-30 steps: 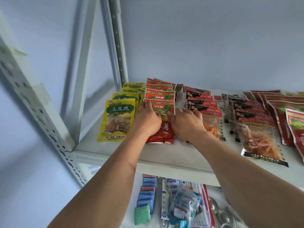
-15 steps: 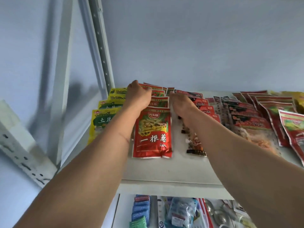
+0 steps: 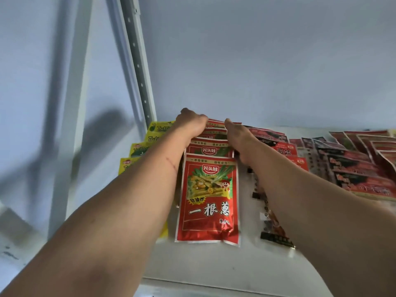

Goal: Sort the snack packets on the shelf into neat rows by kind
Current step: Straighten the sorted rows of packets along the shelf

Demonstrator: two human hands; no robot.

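Both hands reach to the back of the shelf (image 3: 192,260), the left hand (image 3: 191,123) and the right hand (image 3: 236,136) near each other, either side of the far end of a row of spring-onion snack packets (image 3: 209,198). That row runs from between the hands back toward the person, each packet overlapping the one behind it, the nearest lying between the forearms. Left of the left hand lies a row of potato-shred packets (image 3: 139,150), partly under the left forearm. Right of the right hand lie rows of gluten-strip packets (image 3: 282,150), and farther right more overlapping packets (image 3: 351,168). A perforated shelf upright (image 3: 137,67) stands behind the left hand.
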